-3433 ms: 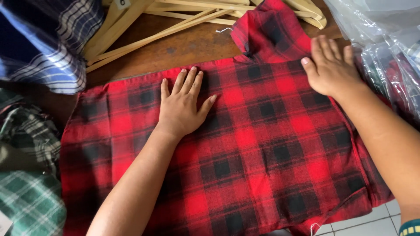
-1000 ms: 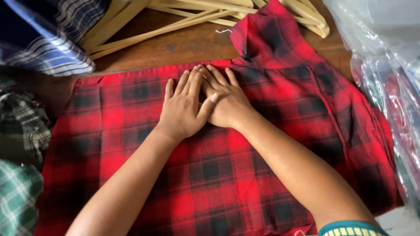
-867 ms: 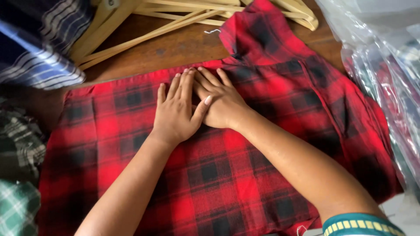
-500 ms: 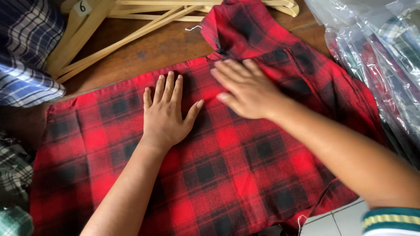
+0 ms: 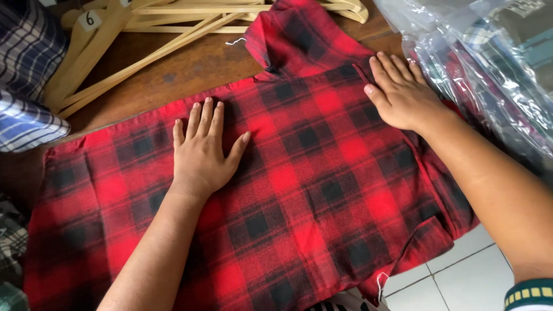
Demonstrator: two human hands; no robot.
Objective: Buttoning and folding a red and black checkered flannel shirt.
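Note:
A red and black checked shirt (image 5: 311,173) lies spread flat on a brown wooden table (image 5: 190,72), its collar (image 5: 299,37) pointing away from me. My left hand (image 5: 201,152) rests palm down on the cloth left of the middle, fingers slightly apart. My right hand (image 5: 400,95) presses flat on the shirt's right part near the shoulder, close to the clear plastic bags. Neither hand holds anything.
Pale wooden hangers (image 5: 144,29) lie at the back of the table. A blue checked garment (image 5: 26,75) sits at the left, a green checked one (image 5: 8,247) lower left. Clear plastic bags (image 5: 484,75) with folded clothes fill the right. White floor tiles (image 5: 455,282) show at lower right.
My right hand slid from beside my left hand rightward across the shirt to its right side. The left hand stayed pressed in place. The view shifted a little.

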